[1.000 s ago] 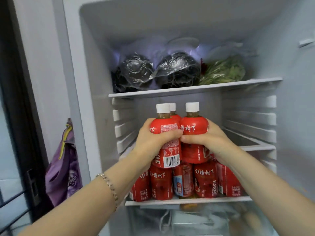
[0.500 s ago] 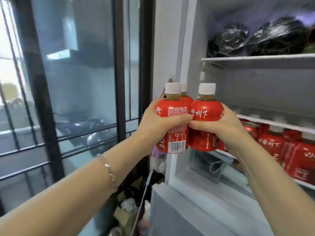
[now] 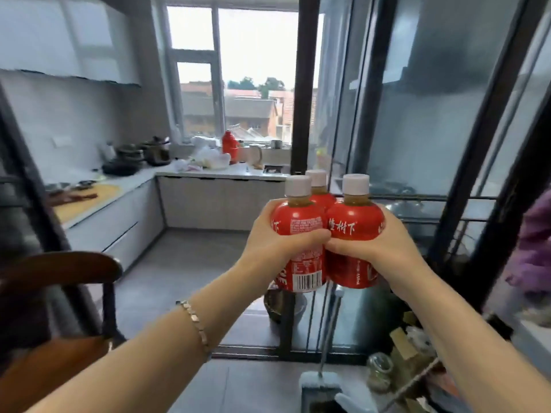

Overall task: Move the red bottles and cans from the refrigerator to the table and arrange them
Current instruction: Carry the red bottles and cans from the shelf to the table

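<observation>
Centre right of the frame, held in mid-air, clear of any surface: three red bottles (image 3: 298, 219), bunched together and touching. All upright, long axis vertical, white caps pointing up, bases pointing down.

Front-left bottle (image 3: 302, 263) with a barcode label facing the camera. Front-right bottle (image 3: 354, 225) with white characters across its shoulder. Third bottle (image 3: 320, 199) tucked behind and between those two, visible only as cap and red shoulder.

Left hand (image 3: 277, 242) wrapped round the front-left bottle, right hand (image 3: 381, 248) round the front-right one. Fingers (image 3: 311, 235) curled across the bottle fronts, fingertip to fingertip in the middle. Thin bracelet (image 3: 195, 320) on the left wrist.

Upper left: kitchen worktop (image 3: 226, 172) with dark pots, and a red flask (image 3: 230, 146) below a bright window (image 3: 253, 70). Lower left: dark wooden chair (image 3: 59, 269). Right side: black-framed glass door (image 3: 432, 114).
</observation>
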`<action>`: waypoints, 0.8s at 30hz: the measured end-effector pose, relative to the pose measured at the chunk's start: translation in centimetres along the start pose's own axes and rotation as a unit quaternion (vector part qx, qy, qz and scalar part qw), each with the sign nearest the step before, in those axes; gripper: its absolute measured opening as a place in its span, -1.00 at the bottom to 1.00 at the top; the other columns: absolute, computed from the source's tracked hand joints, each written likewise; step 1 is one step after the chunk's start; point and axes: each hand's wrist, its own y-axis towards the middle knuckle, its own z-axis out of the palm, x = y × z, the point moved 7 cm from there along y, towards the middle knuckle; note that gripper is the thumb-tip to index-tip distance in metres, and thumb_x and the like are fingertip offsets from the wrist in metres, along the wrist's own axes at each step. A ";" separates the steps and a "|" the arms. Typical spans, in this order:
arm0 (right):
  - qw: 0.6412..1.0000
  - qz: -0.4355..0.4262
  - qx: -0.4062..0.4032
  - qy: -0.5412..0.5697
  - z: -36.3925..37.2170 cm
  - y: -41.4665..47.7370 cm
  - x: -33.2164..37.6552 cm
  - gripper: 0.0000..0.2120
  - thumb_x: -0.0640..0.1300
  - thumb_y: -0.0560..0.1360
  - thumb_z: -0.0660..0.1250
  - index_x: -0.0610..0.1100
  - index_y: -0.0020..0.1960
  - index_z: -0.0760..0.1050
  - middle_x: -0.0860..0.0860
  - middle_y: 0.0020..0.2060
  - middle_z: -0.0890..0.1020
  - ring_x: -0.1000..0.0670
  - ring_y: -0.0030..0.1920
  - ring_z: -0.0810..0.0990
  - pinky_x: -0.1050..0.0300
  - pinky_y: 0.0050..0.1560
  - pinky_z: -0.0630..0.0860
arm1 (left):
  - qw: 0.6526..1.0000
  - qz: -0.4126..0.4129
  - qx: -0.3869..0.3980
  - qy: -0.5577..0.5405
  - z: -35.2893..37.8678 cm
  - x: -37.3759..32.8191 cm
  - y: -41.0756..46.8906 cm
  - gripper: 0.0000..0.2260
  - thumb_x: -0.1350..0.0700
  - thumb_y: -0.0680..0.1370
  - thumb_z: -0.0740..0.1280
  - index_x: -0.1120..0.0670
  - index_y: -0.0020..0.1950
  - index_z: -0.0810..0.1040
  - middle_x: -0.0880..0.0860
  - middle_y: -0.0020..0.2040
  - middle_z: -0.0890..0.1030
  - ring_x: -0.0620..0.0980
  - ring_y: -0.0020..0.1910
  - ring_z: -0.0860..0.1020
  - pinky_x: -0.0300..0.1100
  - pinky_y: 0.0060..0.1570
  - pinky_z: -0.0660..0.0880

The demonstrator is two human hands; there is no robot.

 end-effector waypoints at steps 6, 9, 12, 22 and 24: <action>0.985 -0.044 0.159 0.049 21.2 -3.0 6.5 -0.27 -0.16 0.14 0.61 0.05 0.20 0.33 0.10 0.05 0.53 0.14 -0.02 0.53 0.26 -0.10 0.44 | 0.986 0.017 -0.163 0.040 -20.2 -1.3 -9.6 -0.51 0.22 0.30 0.54 -0.17 0.00 0.37 -0.05 0.01 0.55 -0.06 -0.02 0.57 -0.19 -0.10 0.53; 0.970 -0.052 0.225 0.078 32.6 -6.0 10.1 -0.26 -0.19 0.16 0.60 0.04 0.22 0.30 0.05 0.10 0.50 0.02 0.08 0.51 0.09 0.10 0.47 | 0.967 0.017 -0.241 0.075 -30.7 -2.9 -16.0 -0.41 0.12 0.19 0.60 -0.16 0.08 0.38 0.02 0.07 0.57 0.00 0.06 0.59 0.00 0.05 0.56; 0.944 -0.067 0.306 0.102 44.0 -10.2 13.8 -0.26 -0.19 0.16 0.60 0.03 0.21 0.30 0.04 0.10 0.53 0.02 0.10 0.53 -0.02 0.19 0.48 | 0.940 0.018 -0.327 0.094 -40.6 -3.9 -23.0 -0.34 0.12 0.13 0.62 -0.09 0.14 0.40 0.06 0.09 0.58 0.04 0.07 0.59 0.00 0.05 0.56; 0.831 -0.120 0.515 0.172 71.5 -23.8 23.1 -0.42 -0.22 0.20 0.58 0.14 0.03 0.36 0.19 -0.07 0.55 0.25 -0.12 0.57 0.39 -0.23 0.47 | 0.848 0.013 -0.513 0.134 -62.0 -5.5 -42.7 -0.48 0.23 0.29 0.56 -0.09 0.10 0.40 -0.01 0.03 0.58 -0.08 0.00 0.61 -0.19 -0.03 0.57; 0.808 -0.124 0.544 0.187 75.7 -25.7 24.3 -0.42 -0.23 0.19 0.58 0.15 0.03 0.38 0.18 -0.07 0.58 0.29 -0.16 0.60 0.42 -0.27 0.49 | 0.828 0.017 -0.543 0.136 -65.3 -5.4 -45.4 -0.47 0.24 0.25 0.57 -0.09 0.06 0.41 -0.03 0.00 0.59 -0.11 -0.05 0.62 -0.23 -0.10 0.56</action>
